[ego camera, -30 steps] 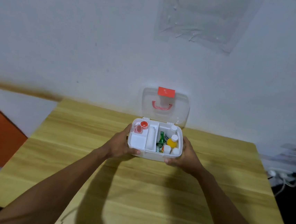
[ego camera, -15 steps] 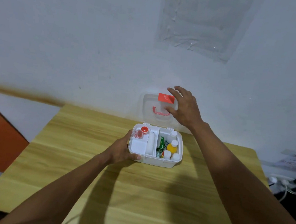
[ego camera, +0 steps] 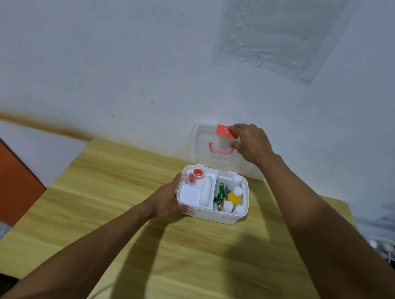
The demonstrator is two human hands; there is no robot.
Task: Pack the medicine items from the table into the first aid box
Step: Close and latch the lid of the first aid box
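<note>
A white first aid box (ego camera: 212, 215) stands open near the far edge of the wooden table (ego camera: 181, 256). Its clear lid (ego camera: 204, 147), with a red latch (ego camera: 223, 130) and a red handle (ego camera: 218, 149), stands upright against the wall. Inside, a white tray (ego camera: 188, 194) on the left holds small red-capped items (ego camera: 195, 175). The right side holds a green packet (ego camera: 220, 194), a yellow bottle (ego camera: 234, 197) and white bottles (ego camera: 233, 184). My left hand (ego camera: 167, 200) grips the box's left front corner. My right hand (ego camera: 250, 142) grips the lid's top right edge by the latch.
The white wall rises directly behind the box. An orange panel (ego camera: 1, 174) stands to the left of the table. A white power strip with cables (ego camera: 389, 249) lies off the table's right side.
My right hand left the box's right front corner, rose to the upright lid and closed on its top edge by the latch. My left hand stayed on the box.
</note>
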